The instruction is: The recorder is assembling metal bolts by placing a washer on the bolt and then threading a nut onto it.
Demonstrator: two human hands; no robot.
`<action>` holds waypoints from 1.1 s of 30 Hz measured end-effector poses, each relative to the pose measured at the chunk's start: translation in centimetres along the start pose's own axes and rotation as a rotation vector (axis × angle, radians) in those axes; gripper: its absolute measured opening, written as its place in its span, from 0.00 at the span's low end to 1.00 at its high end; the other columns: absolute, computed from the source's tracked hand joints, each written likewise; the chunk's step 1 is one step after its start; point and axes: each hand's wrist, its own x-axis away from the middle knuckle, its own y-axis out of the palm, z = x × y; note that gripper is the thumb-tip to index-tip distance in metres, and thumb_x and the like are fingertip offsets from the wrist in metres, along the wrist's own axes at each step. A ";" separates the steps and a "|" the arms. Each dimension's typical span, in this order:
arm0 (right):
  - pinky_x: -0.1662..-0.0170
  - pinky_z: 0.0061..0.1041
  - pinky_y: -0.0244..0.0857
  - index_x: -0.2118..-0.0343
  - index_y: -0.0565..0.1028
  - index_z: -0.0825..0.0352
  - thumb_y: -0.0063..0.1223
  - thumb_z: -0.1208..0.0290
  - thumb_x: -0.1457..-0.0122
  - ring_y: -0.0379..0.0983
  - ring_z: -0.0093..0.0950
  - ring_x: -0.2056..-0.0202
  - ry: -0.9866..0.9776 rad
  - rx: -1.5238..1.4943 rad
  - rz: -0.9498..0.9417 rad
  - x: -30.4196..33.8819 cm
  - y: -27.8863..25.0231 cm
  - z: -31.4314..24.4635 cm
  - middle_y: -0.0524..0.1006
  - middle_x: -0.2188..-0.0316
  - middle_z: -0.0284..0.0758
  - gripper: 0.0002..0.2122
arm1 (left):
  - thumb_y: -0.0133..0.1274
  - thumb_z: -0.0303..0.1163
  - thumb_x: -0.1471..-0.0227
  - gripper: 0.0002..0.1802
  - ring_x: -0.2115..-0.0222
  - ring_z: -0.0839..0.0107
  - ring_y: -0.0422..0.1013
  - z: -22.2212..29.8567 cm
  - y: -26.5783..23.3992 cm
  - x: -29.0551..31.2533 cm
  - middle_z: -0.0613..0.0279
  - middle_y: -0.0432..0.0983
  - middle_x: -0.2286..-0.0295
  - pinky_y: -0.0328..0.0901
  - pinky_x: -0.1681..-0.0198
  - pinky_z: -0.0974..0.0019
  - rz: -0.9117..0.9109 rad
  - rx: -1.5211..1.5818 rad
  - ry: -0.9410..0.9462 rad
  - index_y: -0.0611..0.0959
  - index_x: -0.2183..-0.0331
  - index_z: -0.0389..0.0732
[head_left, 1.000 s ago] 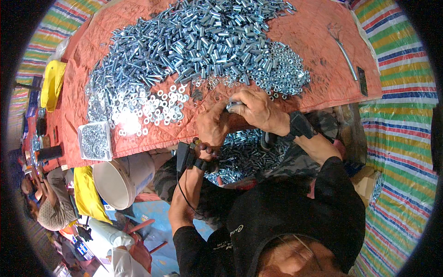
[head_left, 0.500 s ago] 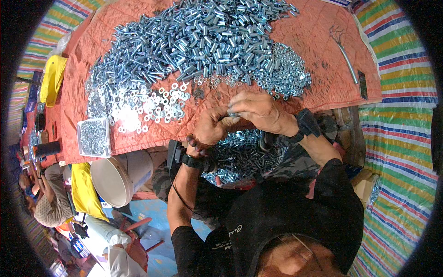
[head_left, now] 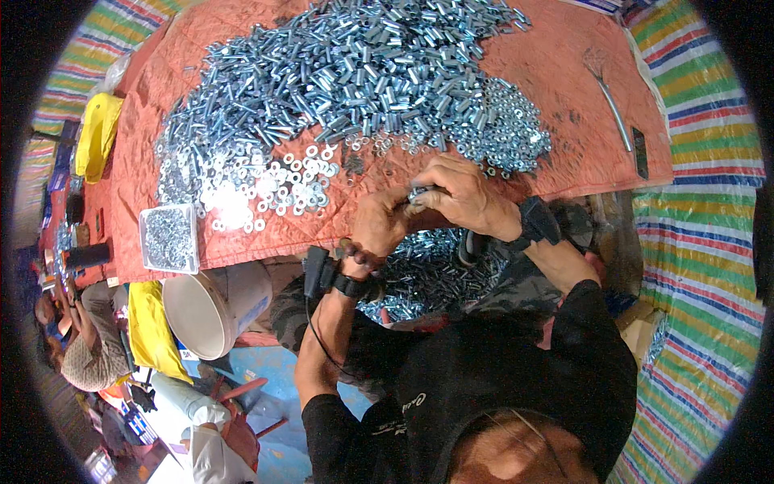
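Observation:
My left hand (head_left: 380,222) and my right hand (head_left: 459,192) meet over the near edge of a red cloth-covered table (head_left: 556,73). Between their pinched fingertips is a small metal piece (head_left: 417,194), mostly covered by the fingers, so its exact kind is unclear. Just beyond them lie a few thin rings (head_left: 387,145). Farther off spreads a large heap of metal sleeves and rods (head_left: 347,81). Flat washers (head_left: 298,184) are scattered left of my hands, and hex nuts (head_left: 512,133) are piled to the right.
A clear plastic box (head_left: 192,264) of small metal parts stands at the table's left front edge. Below it a white bucket (head_left: 197,319) lies tilted. Dark and silvery metal pieces (head_left: 435,270) fill the space beneath my hands. A small metal rake (head_left: 613,113) rests at right.
Both hands stay together at the small metal piece, and their fingers have shifted around it. The whole view has moved slightly; the heaps look the same.

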 end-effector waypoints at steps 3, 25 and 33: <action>0.70 0.31 0.63 0.72 0.72 0.69 0.61 0.75 0.54 0.70 0.35 0.73 0.039 0.040 0.049 0.1 0.3 -0.2 0.72 0.77 0.37 0.09 | 0.59 0.25 0.61 0.13 0.79 0.57 0.75 0.9 0.3 0.1 0.46 0.75 0.79 0.66 0.76 0.61 0.182 -0.138 0.130 0.82 0.67 0.37; 0.60 0.25 0.66 0.63 0.77 0.70 0.55 0.77 0.47 0.74 0.28 0.64 0.160 -0.315 -0.106 0.3 -1.3 0.4 0.77 0.66 0.38 0.08 | 0.53 0.33 0.45 0.11 0.88 0.79 0.66 -0.2 -0.4 0.2 0.68 0.70 0.86 0.59 0.86 0.75 -0.216 0.724 -0.225 0.80 0.67 0.34; 0.61 0.24 0.66 0.65 0.76 0.71 0.56 0.79 0.51 0.73 0.27 0.66 0.276 -0.228 -0.178 0.4 -1.4 0.1 0.77 0.69 0.36 0.09 | 0.52 0.33 0.45 0.11 0.88 0.78 0.66 -1.9 0.6 0.7 0.66 0.73 0.83 0.60 0.85 0.72 -0.121 0.385 0.015 0.80 0.66 0.34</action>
